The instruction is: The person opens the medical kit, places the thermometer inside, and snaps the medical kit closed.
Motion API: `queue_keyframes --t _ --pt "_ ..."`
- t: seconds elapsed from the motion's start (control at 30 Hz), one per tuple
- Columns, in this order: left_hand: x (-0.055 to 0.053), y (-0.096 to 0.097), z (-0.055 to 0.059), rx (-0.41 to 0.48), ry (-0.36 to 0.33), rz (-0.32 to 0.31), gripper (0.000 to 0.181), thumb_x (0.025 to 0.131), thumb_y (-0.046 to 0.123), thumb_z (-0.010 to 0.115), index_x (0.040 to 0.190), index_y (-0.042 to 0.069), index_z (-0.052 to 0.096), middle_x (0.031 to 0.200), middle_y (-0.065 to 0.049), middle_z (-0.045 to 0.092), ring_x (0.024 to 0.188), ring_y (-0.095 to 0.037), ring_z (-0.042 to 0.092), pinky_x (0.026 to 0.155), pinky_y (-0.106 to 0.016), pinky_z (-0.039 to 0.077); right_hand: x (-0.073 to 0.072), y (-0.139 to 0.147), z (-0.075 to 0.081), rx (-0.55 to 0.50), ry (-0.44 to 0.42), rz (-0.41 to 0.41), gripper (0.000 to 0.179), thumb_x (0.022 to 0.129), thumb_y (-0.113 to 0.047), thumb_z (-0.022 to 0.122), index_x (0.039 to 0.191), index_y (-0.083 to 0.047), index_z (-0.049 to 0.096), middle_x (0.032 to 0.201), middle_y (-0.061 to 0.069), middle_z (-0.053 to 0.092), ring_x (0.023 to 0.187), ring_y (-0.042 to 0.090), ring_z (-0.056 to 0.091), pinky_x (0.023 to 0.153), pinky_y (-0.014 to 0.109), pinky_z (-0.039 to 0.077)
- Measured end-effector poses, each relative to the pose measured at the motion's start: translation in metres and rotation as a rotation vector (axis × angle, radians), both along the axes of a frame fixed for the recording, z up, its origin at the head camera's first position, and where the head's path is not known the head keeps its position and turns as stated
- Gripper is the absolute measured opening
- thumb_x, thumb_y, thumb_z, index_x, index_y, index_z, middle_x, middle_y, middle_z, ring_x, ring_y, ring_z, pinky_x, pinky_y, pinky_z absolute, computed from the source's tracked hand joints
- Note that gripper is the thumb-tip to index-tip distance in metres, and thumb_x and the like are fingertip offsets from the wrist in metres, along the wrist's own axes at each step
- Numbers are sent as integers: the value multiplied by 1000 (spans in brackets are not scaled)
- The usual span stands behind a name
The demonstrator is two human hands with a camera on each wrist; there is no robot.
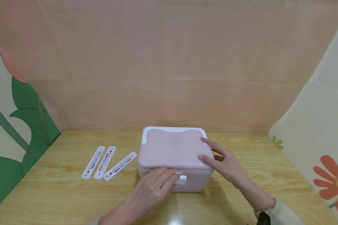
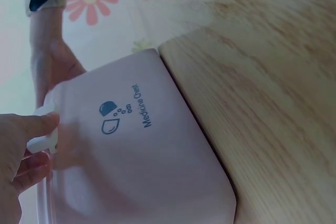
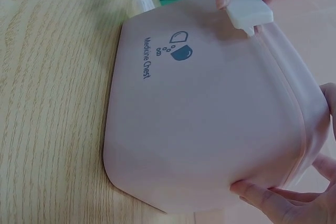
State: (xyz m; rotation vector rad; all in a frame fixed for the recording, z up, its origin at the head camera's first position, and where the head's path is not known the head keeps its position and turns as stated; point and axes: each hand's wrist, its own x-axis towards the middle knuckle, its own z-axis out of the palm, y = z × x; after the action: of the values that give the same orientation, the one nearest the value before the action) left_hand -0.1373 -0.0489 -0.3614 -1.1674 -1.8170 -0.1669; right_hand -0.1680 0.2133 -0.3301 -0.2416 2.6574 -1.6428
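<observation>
A pink medicine chest (image 1: 174,150) with a white-trimmed lid stands closed on the table. At its front, my left hand (image 1: 156,184) pinches the white latch (image 1: 181,180), thumb at the latch and fingers by the lid edge. The latch (image 3: 249,11) sticks out from the chest front in the right wrist view. My right hand (image 1: 228,164) rests at the chest's right side, fingers spread over the lid edge and side wall. A capsule picture and "Medicine Chest" lettering (image 2: 147,106) mark the front.
Left of the chest, three white strip thermometers (image 1: 93,162) lie on the wooden table (image 1: 59,193), the rightmost one slanted toward the chest. Behind the table hangs a plain pinkish-tan cloth (image 1: 163,65). Flower-printed cloths (image 1: 321,134) border both sides.
</observation>
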Motion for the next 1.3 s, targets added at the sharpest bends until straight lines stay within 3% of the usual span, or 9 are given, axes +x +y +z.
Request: queue_keyframes --t 0.3,0.53,0.87,1.3 --pt "5 -1 -1 -30 19 -26 35 99 3 34 105 3 68 97 -2 66 89 -13 61 84 -21 52 0 0 0 4 14 -9 59 88 -29 69 142 -28 46 145 18 43 115 36 58 77 28 56" --pt "8 -2 -1 -15 9 -74 32 98 3 37 96 5 68 88 1 64 83 -11 59 78 -18 50 0 -1 -1 2 10 -13 59 88 -29 69 142 -28 47 145 17 43 115 36 58 77 28 55" --pt "11 -1 -6 42 -76 -85 28 100 19 46 94 9 72 85 5 65 81 -8 58 76 -17 50 0 -1 -1 18 18 -13 59 89 -30 69 143 -28 46 146 18 42 115 37 58 77 30 55" --pt "10 -2 -12 7 -134 -95 25 95 14 49 93 13 74 85 7 65 83 -7 57 79 -15 48 -1 -1 -1 32 37 -24 58 88 -30 70 142 -28 48 147 15 42 114 36 59 77 28 55"
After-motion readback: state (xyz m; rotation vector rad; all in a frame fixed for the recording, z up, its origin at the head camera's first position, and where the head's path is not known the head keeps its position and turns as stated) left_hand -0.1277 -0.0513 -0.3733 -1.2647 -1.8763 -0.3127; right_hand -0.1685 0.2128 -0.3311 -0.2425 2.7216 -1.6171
